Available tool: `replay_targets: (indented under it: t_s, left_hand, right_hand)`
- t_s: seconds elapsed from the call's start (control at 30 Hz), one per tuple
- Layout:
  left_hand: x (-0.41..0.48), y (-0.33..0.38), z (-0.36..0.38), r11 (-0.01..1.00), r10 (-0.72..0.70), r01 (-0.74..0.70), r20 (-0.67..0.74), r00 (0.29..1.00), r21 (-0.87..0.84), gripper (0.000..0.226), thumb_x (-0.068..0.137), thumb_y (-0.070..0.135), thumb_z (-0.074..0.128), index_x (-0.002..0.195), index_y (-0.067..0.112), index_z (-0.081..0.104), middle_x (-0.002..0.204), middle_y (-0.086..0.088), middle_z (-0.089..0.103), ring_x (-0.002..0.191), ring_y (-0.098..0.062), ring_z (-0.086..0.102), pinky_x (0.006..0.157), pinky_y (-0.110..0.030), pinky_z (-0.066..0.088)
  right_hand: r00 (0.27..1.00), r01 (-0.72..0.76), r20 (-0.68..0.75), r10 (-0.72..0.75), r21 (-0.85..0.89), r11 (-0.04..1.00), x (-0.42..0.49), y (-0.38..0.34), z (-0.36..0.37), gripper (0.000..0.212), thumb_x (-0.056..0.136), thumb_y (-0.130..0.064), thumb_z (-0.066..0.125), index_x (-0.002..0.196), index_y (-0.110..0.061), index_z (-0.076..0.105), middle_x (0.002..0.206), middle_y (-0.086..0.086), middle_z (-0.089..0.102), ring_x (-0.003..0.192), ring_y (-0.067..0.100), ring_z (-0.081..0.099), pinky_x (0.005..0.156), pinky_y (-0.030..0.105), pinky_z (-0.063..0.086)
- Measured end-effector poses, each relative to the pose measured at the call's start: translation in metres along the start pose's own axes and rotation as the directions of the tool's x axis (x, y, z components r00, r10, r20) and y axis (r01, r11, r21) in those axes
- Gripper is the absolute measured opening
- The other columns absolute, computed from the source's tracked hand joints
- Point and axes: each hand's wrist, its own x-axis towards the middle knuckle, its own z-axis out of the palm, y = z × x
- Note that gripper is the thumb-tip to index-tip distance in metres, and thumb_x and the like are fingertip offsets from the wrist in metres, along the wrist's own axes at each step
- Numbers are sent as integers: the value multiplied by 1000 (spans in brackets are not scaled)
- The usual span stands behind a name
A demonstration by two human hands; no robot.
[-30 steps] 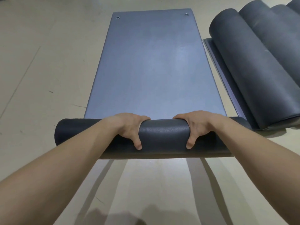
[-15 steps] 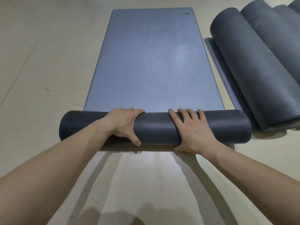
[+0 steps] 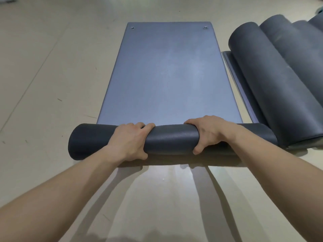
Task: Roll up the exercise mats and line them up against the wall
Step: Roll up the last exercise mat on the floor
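A blue-grey exercise mat (image 3: 167, 75) lies flat on the floor, stretching away from me, with two metal eyelets at its far end. Its near end is rolled into a dark tube (image 3: 172, 139) lying crosswise. My left hand (image 3: 130, 141) grips the roll left of centre, fingers over the top and thumb on the near side. My right hand (image 3: 208, 131) grips it right of centre the same way. Both forearms reach in from the bottom of the view.
Several rolled dark mats (image 3: 272, 81) lie side by side at the right, the nearest resting on a flat mat strip (image 3: 236, 75). The right end of my roll lies close to them. Beige tiled floor (image 3: 52, 84) spreads to the left and toward me.
My right hand went from lying flat on the roll to gripping it from the top. The roll has grown thicker and moved a little farther along the mat.
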Motion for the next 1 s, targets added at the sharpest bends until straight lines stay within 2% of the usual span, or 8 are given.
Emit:
replay_targets:
  t_s: [0.1, 0.27, 0.37, 0.43, 0.5, 0.6, 0.8, 1.0]
  left_hand:
    - [-19, 6, -5, 998, 61, -60, 140, 988, -12, 88, 69, 58, 73, 145, 42, 32, 114, 11, 60, 89, -15, 56, 71, -32, 40]
    - [18, -5, -25, 990, 62, -8, 386, 920, -142, 88, 66, 57, 84, 141, 43, 40, 104, 13, 56, 92, -16, 57, 74, -32, 43]
    - [39, -9, -34, 975, 73, 48, 516, 853, -216, 95, 64, 54, 91, 143, 41, 40, 126, 7, 60, 107, -20, 57, 95, -38, 47]
    - [30, -5, -29, 982, 31, 49, 412, 911, -182, 111, 61, 63, 89, 152, 39, 30, 144, 4, 53, 122, -25, 55, 106, -43, 45]
    - [5, 6, -4, 999, -24, 27, 111, 993, -29, 128, 61, 75, 80, 160, 32, 13, 160, -1, 34, 141, -31, 42, 118, -49, 33]
    - [-16, 24, 30, 989, -30, 48, -130, 991, 140, 132, 69, 72, 79, 159, 24, -4, 167, -10, 18, 152, -40, 22, 124, -57, 16]
    - [22, 5, 19, 998, 18, -11, -114, 993, 62, 124, 66, 67, 79, 158, 27, 7, 160, -3, 31, 144, -30, 36, 122, -51, 25]
    - [6, 13, 33, 977, -75, 90, -82, 994, 195, 129, 75, 76, 71, 158, 26, -13, 170, -15, 2, 156, -44, 4, 123, -66, 6]
  right_hand:
    - [995, 16, 101, -25, 87, 996, -20, -3, 15, 93, 58, -65, 85, 138, -45, 43, 124, -10, 60, 107, 18, 60, 99, 43, 52]
    - [932, -86, -363, -13, -254, 963, -43, -15, 65, 113, 67, -72, 75, 155, -32, 17, 148, 1, 44, 129, 28, 49, 113, 48, 38]
    - [920, -136, -392, 20, -269, 954, -34, -16, 73, 113, 65, -68, 78, 152, -31, 17, 144, 5, 46, 126, 31, 51, 110, 53, 39]
    - [937, -113, -348, 25, -235, 965, -27, -12, 58, 110, 62, -71, 79, 149, -34, 22, 138, 3, 51, 119, 30, 56, 104, 52, 45]
    - [963, -89, -268, 35, -194, 977, -19, -9, 35, 110, 57, -72, 82, 147, -37, 27, 131, 0, 56, 110, 27, 61, 98, 49, 51]
    - [986, -67, -161, 48, -114, 991, -4, -2, 12, 115, 51, -72, 85, 147, -41, 30, 127, -4, 57, 108, 24, 60, 96, 48, 54]
    - [889, -159, -458, -14, -337, 928, 1, -11, 72, 140, 59, -77, 79, 159, -24, -3, 160, 15, 22, 148, 40, 23, 121, 63, 13]
    - [848, -139, -527, -56, -323, 936, 16, -4, 76, 127, 62, -63, 84, 158, -24, 10, 154, 16, 34, 141, 40, 34, 118, 62, 21]
